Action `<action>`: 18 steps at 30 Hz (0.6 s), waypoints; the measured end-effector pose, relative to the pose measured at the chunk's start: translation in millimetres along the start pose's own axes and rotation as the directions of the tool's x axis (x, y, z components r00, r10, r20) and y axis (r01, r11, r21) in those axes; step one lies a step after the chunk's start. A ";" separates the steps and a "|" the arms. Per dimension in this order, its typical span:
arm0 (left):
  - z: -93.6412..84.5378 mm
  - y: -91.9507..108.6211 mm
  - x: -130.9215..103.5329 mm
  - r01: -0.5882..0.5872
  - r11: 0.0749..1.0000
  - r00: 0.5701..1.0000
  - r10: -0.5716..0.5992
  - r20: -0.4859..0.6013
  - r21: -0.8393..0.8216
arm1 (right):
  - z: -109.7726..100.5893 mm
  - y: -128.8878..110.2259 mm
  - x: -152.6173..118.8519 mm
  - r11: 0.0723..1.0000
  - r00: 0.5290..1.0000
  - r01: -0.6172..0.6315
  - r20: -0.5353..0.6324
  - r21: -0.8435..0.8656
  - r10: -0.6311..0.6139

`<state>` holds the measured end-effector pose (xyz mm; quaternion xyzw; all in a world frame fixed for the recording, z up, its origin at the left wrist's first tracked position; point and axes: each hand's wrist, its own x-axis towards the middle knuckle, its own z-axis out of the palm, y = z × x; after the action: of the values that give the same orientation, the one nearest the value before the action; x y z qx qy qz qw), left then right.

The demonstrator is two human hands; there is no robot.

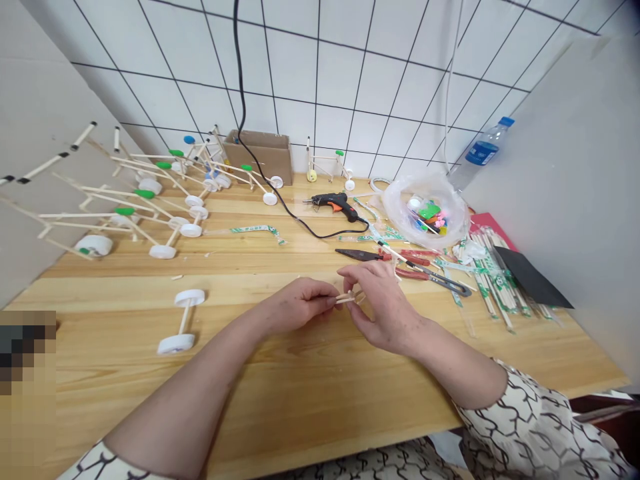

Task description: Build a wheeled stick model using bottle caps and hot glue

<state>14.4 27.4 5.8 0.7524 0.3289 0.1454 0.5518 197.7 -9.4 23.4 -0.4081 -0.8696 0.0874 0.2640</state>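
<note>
Over the middle of the wooden table, both hands meet at some short pale wooden sticks (pixel 345 298). My left hand (pixel 304 303) pinches their left end between thumb and fingers. Around the right end curl the fingers of my right hand (pixel 383 303), thumb below and fingertips above; part of the sticks is hidden behind them. Just beyond my right hand lie black-tipped pliers (pixel 360 255) with red handles and grey snips (pixel 445 281). Left of my left arm stands a pair of white wheels (pixel 176 343) joined by a stick axle.
Several stick-built wheeled frames (pixel 125 212) crowd the left side. A black glue gun (pixel 333 202) lies at the back, its cord running up the tiled wall. To the right are a plastic bag of colourful bits (pixel 395 207), wrapped chopsticks (pixel 495 280), black card (pixel 533 277) and a water bottle (pixel 483 155).
</note>
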 end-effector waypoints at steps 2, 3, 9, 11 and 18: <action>0.0 -0.5 0.1 0.004 1.000 1.000 -0.004 -0.003 -0.002 | -0.3 0.0 0.1 1.000 1.000 0.000 0.000 0.007 0.000; 0.0 -1.0 0.1 0.005 1.000 1.000 -0.005 -0.003 -0.001 | -0.5 0.0 0.1 1.000 1.000 -0.003 -0.001 0.011 0.003; -0.5 -2.5 0.0 -0.006 1.000 1.000 0.006 -0.005 0.011 | -1.2 1.0 -0.2 0.999 1.000 -0.015 0.002 0.029 0.015; -0.9 -1.2 -0.5 -0.008 1.000 1.000 0.008 -0.008 0.013 | -1.6 1.1 -0.3 0.999 1.000 -0.023 0.012 0.033 0.022; -3.4 3.7 -2.8 -0.012 1.000 1.000 0.012 -0.016 -0.004 | -1.9 1.1 -0.3 0.999 1.000 -0.025 0.014 0.039 0.025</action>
<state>11.5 27.4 10.8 0.7520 0.3285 0.1557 0.5499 199.7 -9.1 24.5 -0.4131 -0.8642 0.1106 0.2649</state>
